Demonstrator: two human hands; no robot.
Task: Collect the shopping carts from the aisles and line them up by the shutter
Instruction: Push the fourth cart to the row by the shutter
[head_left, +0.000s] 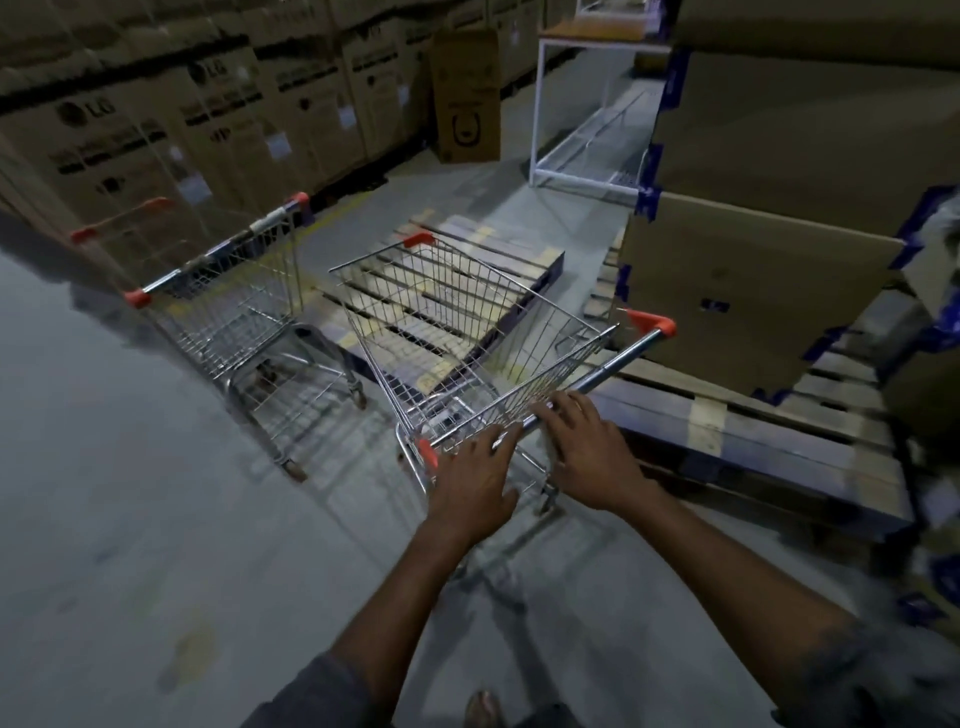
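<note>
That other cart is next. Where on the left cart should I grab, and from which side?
On the left cart, grip the chrome handle bar between its orange end caps, probably from the side of the LG boxes: the bar runs along the basket's edge nearest them.

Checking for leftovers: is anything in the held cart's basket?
No, only the pallet shows through the wire of the cart.

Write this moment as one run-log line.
left hand, right hand: resting on handle of near cart | second cart: standing left, apart | pallet: ahead
</note>
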